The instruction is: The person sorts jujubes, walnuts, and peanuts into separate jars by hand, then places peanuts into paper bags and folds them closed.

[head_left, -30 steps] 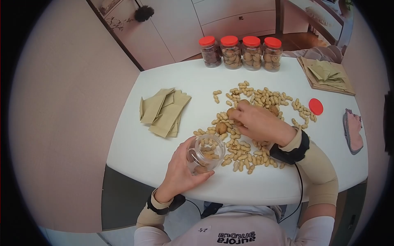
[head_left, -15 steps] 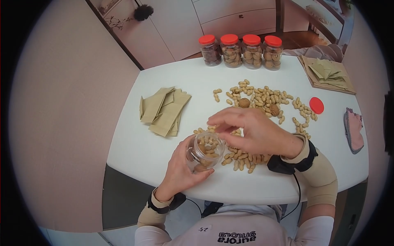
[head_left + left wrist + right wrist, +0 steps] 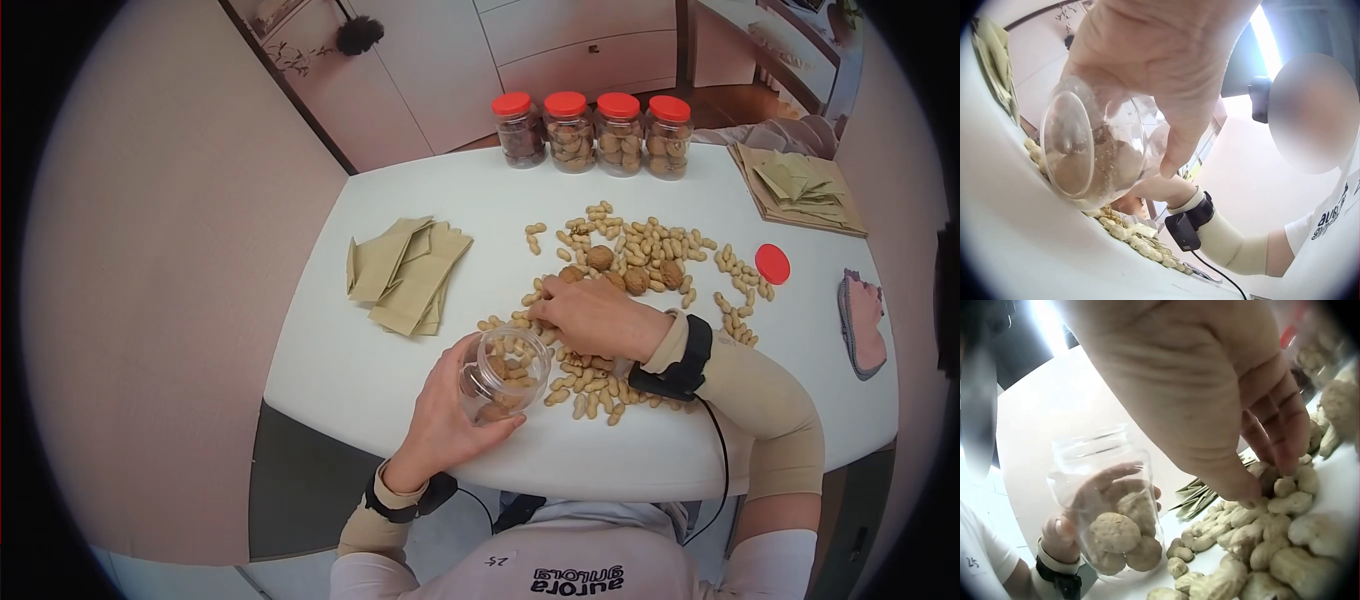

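Observation:
A clear open jar (image 3: 505,375) is gripped by my left hand (image 3: 445,405), tilted over the table's near side. Several walnuts (image 3: 1114,532) lie inside it in the right wrist view. My right hand (image 3: 605,315) is down among the peanuts (image 3: 650,240), just beyond the jar. In the right wrist view its thumb and fingers close around a brown walnut (image 3: 1264,475), mostly hidden by them. Past that hand, more walnuts (image 3: 636,280) lie among the peanuts. The jar's base (image 3: 1069,147) faces the left wrist camera.
Several red-lidded jars (image 3: 620,140) line the table's far edge. Folded paper bags (image 3: 410,275) lie at left, with another paper stack (image 3: 800,185) at the back right. A loose red lid (image 3: 772,264) and a pink cloth (image 3: 863,325) lie on the right.
My right hand came from the walnuts to the jar's mouth, then moved back out to the pile, around another walnut. My left hand keeps the jar in nearly the same place.

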The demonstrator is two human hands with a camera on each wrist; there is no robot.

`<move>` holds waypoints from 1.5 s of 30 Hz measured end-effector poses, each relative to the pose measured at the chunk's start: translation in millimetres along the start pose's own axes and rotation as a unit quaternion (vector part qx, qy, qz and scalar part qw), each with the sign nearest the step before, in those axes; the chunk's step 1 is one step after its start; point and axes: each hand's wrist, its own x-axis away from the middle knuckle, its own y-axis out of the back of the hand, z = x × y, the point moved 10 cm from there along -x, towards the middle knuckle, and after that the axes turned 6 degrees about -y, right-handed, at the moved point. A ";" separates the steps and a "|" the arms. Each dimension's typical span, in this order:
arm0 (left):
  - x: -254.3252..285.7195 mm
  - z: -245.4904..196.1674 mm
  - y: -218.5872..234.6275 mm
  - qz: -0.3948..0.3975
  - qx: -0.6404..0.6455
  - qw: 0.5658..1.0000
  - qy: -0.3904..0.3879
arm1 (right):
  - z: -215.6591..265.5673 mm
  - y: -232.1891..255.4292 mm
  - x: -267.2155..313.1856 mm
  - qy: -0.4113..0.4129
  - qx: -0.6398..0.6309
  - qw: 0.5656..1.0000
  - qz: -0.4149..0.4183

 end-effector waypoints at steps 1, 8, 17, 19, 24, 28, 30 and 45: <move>-0.2 0.8 1.1 -0.004 -0.003 1.000 0.001 | -0.3 2.1 0.3 0.001 -0.006 1.000 -0.010; -0.2 2.8 2.7 -0.003 0.004 1.000 0.020 | -3.9 36.7 12.4 -0.015 -0.100 0.993 -0.055; -0.1 5.5 0.6 -0.001 0.028 0.999 0.029 | 45.0 81.7 29.8 0.059 -0.350 0.934 -0.046; 0.4 5.7 0.7 -0.001 0.037 0.999 0.031 | 48.6 80.8 29.4 0.074 -0.331 0.940 -0.038; 0.6 6.5 1.1 0.006 0.024 0.999 0.027 | 0.0 96.5 23.8 0.020 -0.187 0.971 -0.145; 5.8 13.6 4.9 -0.001 0.083 0.997 0.008 | -63.8 87.8 19.1 -0.079 -0.068 0.985 -0.140; 11.2 22.6 4.3 -0.039 0.443 0.894 0.063 | -75.4 80.3 18.4 -0.098 -0.067 0.987 -0.109; 1.8 0.7 -13.0 0.040 0.201 0.978 0.034 | -54.1 50.9 25.3 -0.092 -0.007 0.995 -0.038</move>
